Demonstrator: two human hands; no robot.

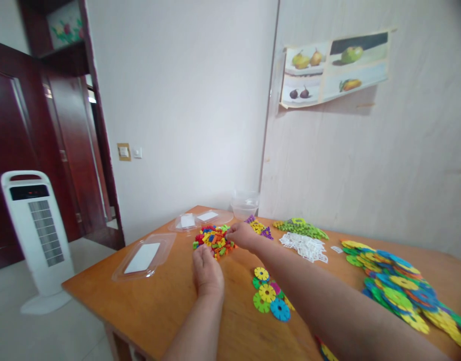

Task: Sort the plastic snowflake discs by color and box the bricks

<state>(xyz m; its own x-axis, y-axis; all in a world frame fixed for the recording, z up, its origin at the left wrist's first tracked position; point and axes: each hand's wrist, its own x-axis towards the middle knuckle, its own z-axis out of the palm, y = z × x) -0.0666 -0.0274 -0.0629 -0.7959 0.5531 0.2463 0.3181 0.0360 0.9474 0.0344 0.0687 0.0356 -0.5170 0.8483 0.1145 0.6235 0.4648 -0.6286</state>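
Clear plastic tubs [245, 205] stand nested at the table's far edge against the wall; their contents cannot be made out. To the left, a transparent rectangular lid [162, 253] bearing a white label [143, 257] lies on the brown wooden table [174, 296], with two similar lids [225, 217] farther back. The pile of small multicoloured plastic pieces [212, 239] sits between the hands. The left hand [208, 272] is loosely open at the pile's near edge, fingers slightly curled. The right hand [242, 235] bends its fingers against the right edge; whether they pinch a piece cannot be told.
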